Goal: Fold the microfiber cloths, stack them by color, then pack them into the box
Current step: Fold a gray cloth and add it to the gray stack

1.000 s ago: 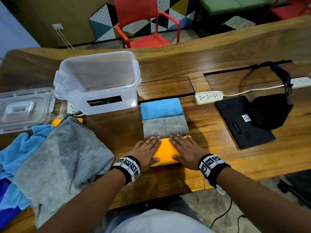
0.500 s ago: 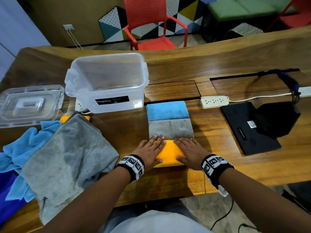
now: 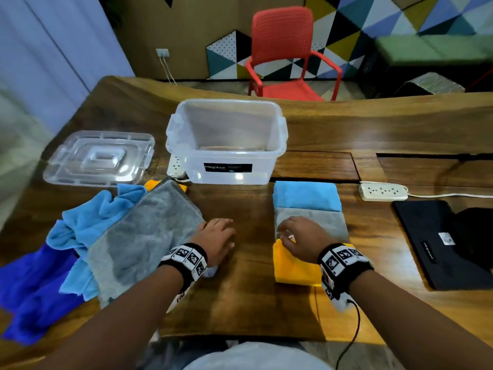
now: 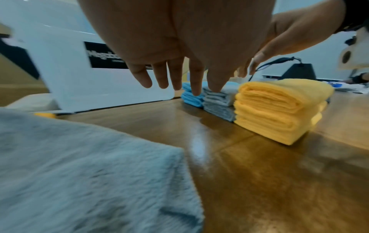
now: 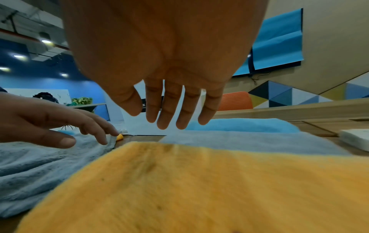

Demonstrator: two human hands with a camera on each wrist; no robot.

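Three folded stacks lie in a row right of centre: blue [image 3: 306, 196] farthest, grey [image 3: 322, 222] in the middle, yellow [image 3: 296, 265] nearest me. My right hand [image 3: 300, 236] hovers with straight fingers over the seam between the grey and yellow stacks [image 5: 199, 189]. My left hand [image 3: 216, 236] is open, just above the bare wood beside the right edge of an unfolded grey cloth [image 3: 149, 231]; it holds nothing. The clear plastic box [image 3: 226, 145] stands empty behind. In the left wrist view the yellow stack [image 4: 279, 110] shows several layers.
A heap of unfolded cloths lies at left: light blue [image 3: 90, 217], dark blue [image 3: 34, 289], a yellow corner [image 3: 152, 184]. The box lid [image 3: 98, 158] sits far left. A power strip [image 3: 384, 192] and black items [image 3: 448, 241] are at right. A red chair [image 3: 282, 57] stands beyond the table.
Both hands have lifted off the yellow stack. My left hand has swung left to the grey cloth's edge, and my right hand has risen slightly. My head has turned left.
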